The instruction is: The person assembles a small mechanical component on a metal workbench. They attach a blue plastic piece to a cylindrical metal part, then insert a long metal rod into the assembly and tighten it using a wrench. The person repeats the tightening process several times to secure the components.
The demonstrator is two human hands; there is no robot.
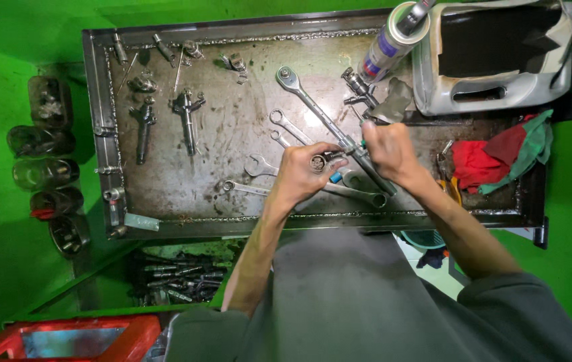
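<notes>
My left hand [303,171] grips a small round metal part [318,163], its hollow end facing up, over the oily metal tray [232,127]. My right hand [388,149] is closed around a thin tool with a green-blue handle, its tip pointing at that part. Both hands hover above a long ratchet wrench [319,114] and several open-end spanners [286,127] lying on the tray. A grey metal piece lies just behind my right hand, partly hidden.
Two dark injector-like parts [185,117] and small fittings lie at the tray's left. A spray can [393,40] and a cut grey plastic jug [493,60] stand at the back right, red and green rags [500,154] beside them. Jars [45,134] line the left wall.
</notes>
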